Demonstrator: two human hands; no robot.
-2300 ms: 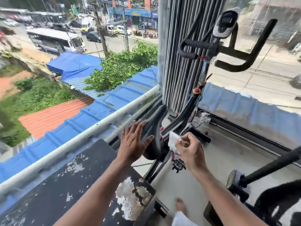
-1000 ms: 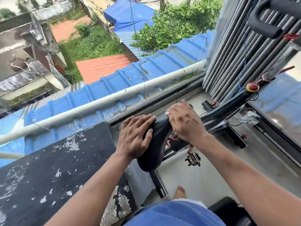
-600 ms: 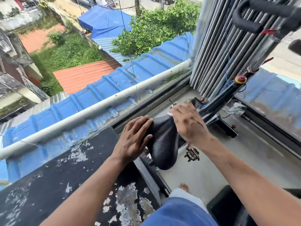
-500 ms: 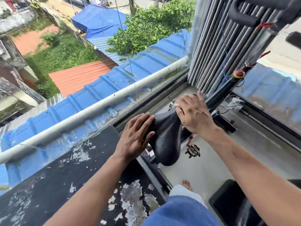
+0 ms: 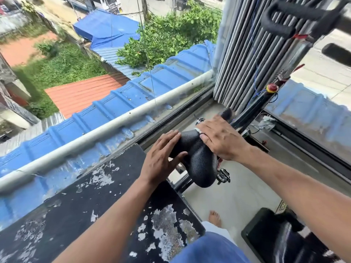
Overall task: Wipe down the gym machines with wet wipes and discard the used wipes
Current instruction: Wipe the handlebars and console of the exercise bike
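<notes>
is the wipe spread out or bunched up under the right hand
Cannot tell. Only a small white edge of the wipe shows beside the right hand, pressed on the saddle.

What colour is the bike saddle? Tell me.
Black, with a pebbled texture; the saddle shows in the head view.

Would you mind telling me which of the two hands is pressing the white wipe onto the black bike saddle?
The right hand: the white wet wipe peeks from beneath its fingers, while the left hand just steadies the black textured saddle.

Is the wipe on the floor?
No, the wipe is under the right hand, pressed on the seat.
</notes>
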